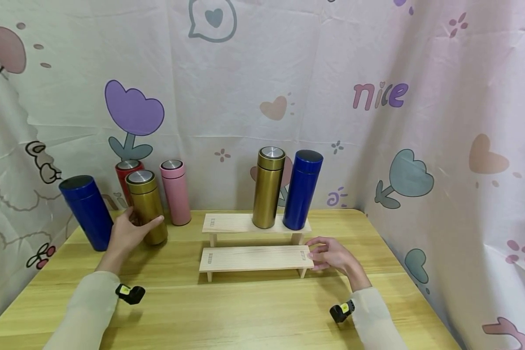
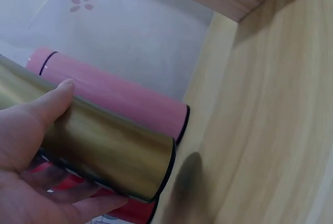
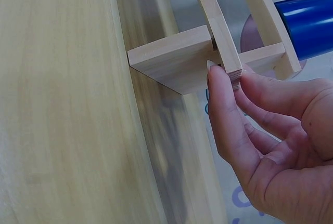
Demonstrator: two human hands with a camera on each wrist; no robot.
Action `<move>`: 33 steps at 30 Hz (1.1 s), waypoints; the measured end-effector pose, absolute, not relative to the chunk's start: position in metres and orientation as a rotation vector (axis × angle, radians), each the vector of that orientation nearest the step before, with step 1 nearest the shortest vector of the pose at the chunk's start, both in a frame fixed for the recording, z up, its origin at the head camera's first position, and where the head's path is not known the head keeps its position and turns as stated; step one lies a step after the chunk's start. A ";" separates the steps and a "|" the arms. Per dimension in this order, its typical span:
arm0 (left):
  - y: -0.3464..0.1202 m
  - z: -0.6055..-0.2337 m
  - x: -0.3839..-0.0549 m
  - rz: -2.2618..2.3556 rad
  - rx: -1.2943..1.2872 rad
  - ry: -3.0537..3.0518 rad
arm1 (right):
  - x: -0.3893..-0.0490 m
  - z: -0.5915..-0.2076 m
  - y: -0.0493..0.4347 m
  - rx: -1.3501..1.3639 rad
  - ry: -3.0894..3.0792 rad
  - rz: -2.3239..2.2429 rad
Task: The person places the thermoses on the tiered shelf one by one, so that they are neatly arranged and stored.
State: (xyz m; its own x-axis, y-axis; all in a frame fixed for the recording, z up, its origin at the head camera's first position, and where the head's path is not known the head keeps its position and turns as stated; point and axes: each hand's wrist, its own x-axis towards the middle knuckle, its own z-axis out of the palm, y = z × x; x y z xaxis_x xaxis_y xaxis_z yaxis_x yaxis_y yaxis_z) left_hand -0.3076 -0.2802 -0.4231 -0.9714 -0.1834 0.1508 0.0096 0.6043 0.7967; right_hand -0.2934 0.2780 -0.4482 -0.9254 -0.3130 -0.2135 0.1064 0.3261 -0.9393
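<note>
My left hand (image 1: 130,234) grips a gold thermos flask (image 1: 150,209) with a silver-topped lid, thumb along one side and fingers round the other. Whether its base touches the table cannot be told. In the left wrist view a pink flask (image 2: 114,89) lies just behind it, and part of a red flask (image 2: 132,209) shows beneath. The right hand (image 1: 330,254) pinches the right end of the lower board (image 1: 255,258) of a pale wooden two-step stand. Its thumb and fingers (image 3: 221,115) meet at the board's corner in the right wrist view.
On the stand's upper board (image 1: 232,222) a second gold flask (image 1: 268,194) and a blue flask (image 1: 302,194) stand side by side. Another blue flask (image 1: 89,214) stands left of my left hand. A patterned curtain (image 1: 227,97) hangs behind the wooden table (image 1: 227,316).
</note>
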 end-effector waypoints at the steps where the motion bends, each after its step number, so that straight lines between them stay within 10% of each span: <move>1: -0.279 -0.421 -0.307 -1.308 0.139 -2.614 | -0.293 -0.448 0.278 -0.183 2.242 -1.626; 33: -0.257 -0.396 -0.299 -1.467 -0.079 -2.712 | -0.293 -0.446 0.278 -0.173 2.238 -1.623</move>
State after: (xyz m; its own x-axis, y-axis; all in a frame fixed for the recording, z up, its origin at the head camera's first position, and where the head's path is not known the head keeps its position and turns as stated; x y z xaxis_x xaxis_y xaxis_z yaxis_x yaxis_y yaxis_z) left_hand -0.2986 -0.2567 -0.3961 -0.9971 0.0180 0.0745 0.0722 0.5465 0.8343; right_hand -0.2927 0.2777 -0.4459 -0.9244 -0.3100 -0.2223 0.1149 0.3293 -0.9372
